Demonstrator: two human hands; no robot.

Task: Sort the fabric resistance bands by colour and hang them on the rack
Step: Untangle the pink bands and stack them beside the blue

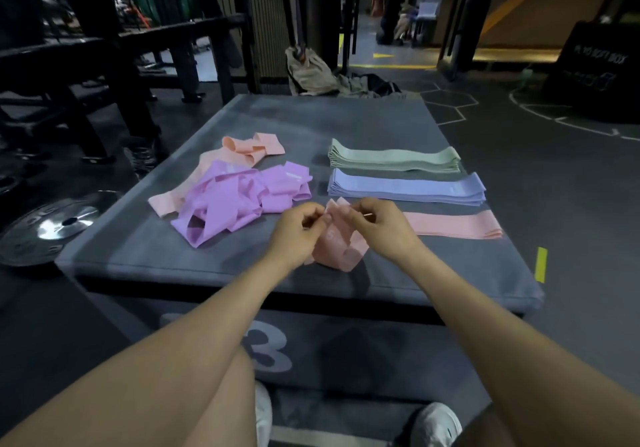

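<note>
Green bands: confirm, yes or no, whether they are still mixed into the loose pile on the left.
No: the green bands lie in a neat flat stack at the far right of the mat, apart from the loose purple-and-peach pile.

Loose bands (239, 190) lie left of three stacks (405, 187)

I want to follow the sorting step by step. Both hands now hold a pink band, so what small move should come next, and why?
Probably flatten the pink band that the left hand and right hand pinch, then lay it on the pink stack at right. It hangs crumpled, while the green stack and blue stack lie flat.
</note>
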